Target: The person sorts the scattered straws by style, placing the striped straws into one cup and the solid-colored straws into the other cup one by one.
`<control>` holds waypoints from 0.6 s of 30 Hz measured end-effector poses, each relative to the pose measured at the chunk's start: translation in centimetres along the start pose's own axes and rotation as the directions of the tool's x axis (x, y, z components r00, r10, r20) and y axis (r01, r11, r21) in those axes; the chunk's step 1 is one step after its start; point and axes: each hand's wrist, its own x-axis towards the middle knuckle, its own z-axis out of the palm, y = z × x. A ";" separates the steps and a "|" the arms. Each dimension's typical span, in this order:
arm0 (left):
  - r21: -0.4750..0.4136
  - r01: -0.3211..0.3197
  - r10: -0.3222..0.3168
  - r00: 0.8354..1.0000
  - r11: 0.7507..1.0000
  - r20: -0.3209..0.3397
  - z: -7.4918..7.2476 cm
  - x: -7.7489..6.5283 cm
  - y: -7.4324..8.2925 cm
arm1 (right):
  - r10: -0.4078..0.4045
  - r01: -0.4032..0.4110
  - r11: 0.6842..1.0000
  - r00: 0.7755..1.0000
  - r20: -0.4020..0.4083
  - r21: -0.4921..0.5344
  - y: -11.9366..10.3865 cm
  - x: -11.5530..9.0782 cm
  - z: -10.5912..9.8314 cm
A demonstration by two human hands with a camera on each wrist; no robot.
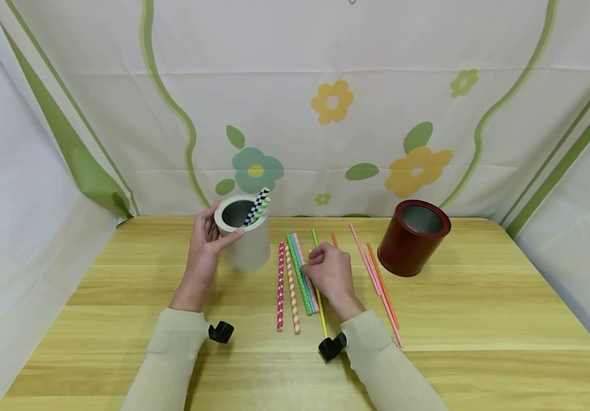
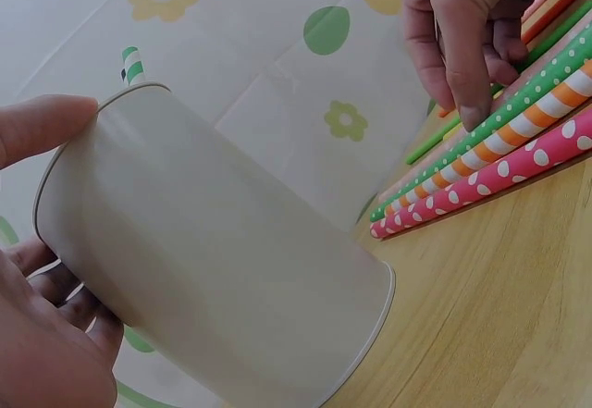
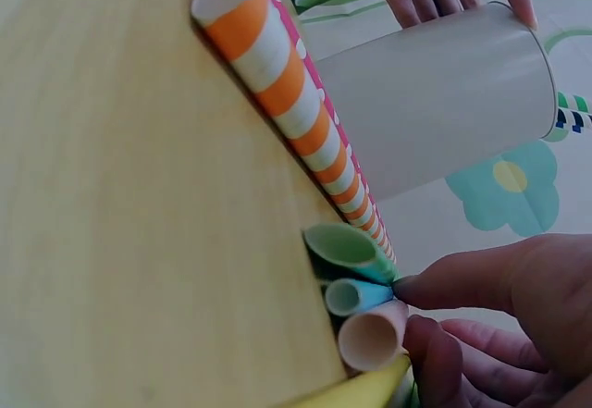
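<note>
My left hand (image 1: pixel 204 245) grips a white can (image 1: pixel 248 251) by its upper side, thumb at the rim and fingers behind. A dark-and-white checkered straw (image 1: pixel 254 210) and a green-striped straw (image 1: pixel 261 212) stand inside it, leaning right. My right hand (image 1: pixel 332 273) is low over a row of paper straws, with curled fingers. Its thumb touches the row by a blue straw (image 3: pixel 347 297), beside a green dotted straw (image 3: pixel 347 246); its index finger is at a pale pink straw (image 3: pixel 370 339). I cannot tell whether it pinches one.
Left of the row lie a magenta dotted straw (image 1: pixel 280 291) and an orange-striped straw (image 1: pixel 292 291). A yellow straw (image 1: pixel 322 317) passes by the right hand. Pink and orange straws (image 1: pixel 386 294) lie farther right, before a dark red can (image 1: pixel 402 248). A flowered cloth (image 1: pixel 295 114) hangs behind.
</note>
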 end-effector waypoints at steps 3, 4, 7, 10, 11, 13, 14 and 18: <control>0.002 0.003 -0.003 1.000 1.000 0.000 0.0 0.0 0.0 | 0.008 -0.008 1.000 1.000 0.011 0.003 -0.1 0.0 0.0; 0.003 0.003 -0.003 1.000 1.000 0.001 0.0 0.0 0.0 | 0.011 -0.011 1.000 1.000 0.014 0.001 0.0 0.0 0.0; 0.004 0.003 -0.003 1.000 1.000 0.002 0.0 0.0 0.0 | 0.022 -0.022 1.000 1.000 0.018 -0.005 0.0 0.1 0.0; 0.004 0.001 -0.001 1.000 1.000 0.004 0.0 -0.1 0.0 | 0.030 -0.030 0.999 0.999 0.019 -0.014 0.0 0.1 0.0; 0.004 0.000 0.000 1.000 1.000 0.005 0.0 -0.1 0.0 | 0.032 -0.031 0.999 0.999 0.018 -0.015 0.0 0.2 0.0; 0.003 -0.001 0.001 1.000 1.000 0.005 0.0 -0.1 0.0 | 0.034 -0.034 0.999 0.999 0.019 -0.014 0.0 0.2 0.0; 0.003 -0.002 0.002 1.000 1.000 0.004 0.0 -0.1 0.0 | 0.035 -0.035 0.999 0.999 0.018 -0.013 0.1 0.2 0.0; 0.001 -0.003 0.003 1.000 1.000 0.005 0.0 0.0 0.0 | 0.039 -0.039 0.999 0.999 0.018 0.004 0.1 0.2 0.0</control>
